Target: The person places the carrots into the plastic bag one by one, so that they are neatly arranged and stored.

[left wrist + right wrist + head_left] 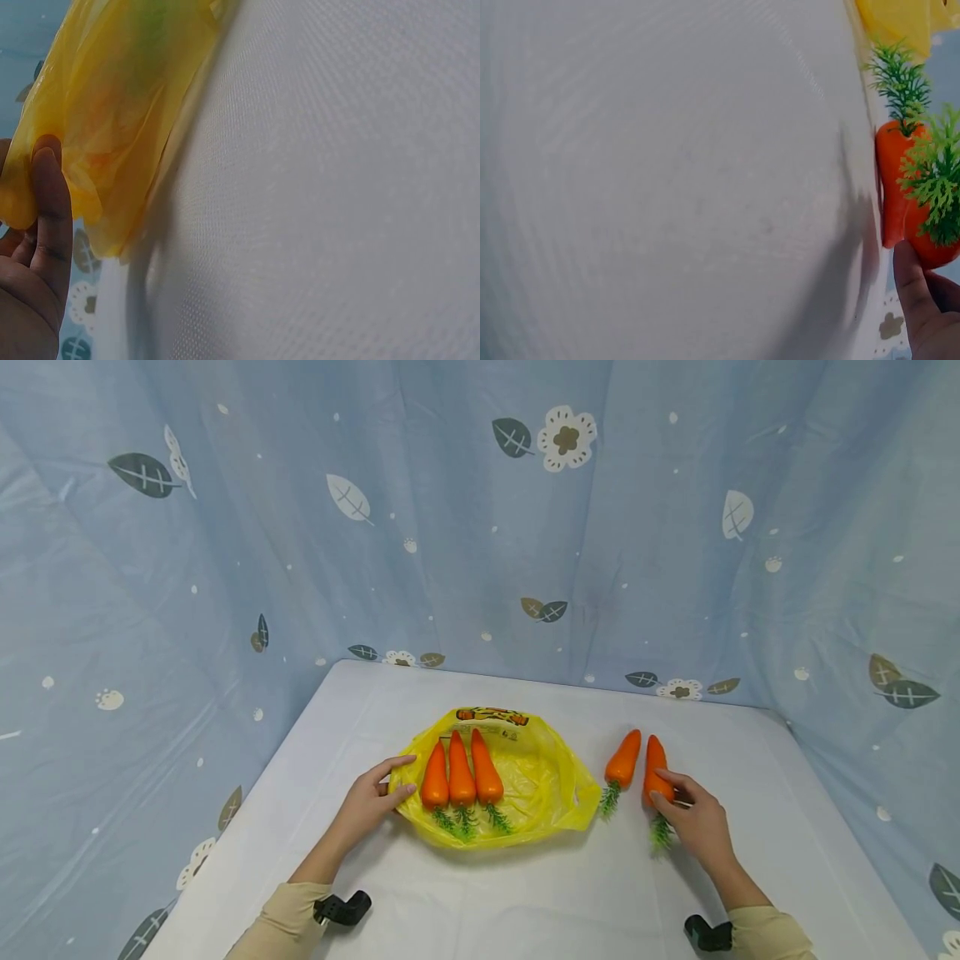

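Note:
A yellow plastic bag (536, 777) lies spread on the white table, its mouth facing up. Three orange carrots (461, 777) with green tops rest side by side in its left part. My left hand (372, 793) pinches the bag's left edge between thumb and fingers; the left wrist view shows the thumb pressed on the yellow film (112, 127). Right of the bag, my right hand (697, 814) grips the thick end of a carrot (655, 760) by its sides. Just left of that one, another carrot (623, 760) lies on the table, apart from the hand.
White cloth (525, 910) covers the table. Behind it and at both sides hangs a blue curtain (465, 543) with leaf and flower prints. A black wrist device (342, 907) sits on the left forearm, and a similar device (708, 935) on the right.

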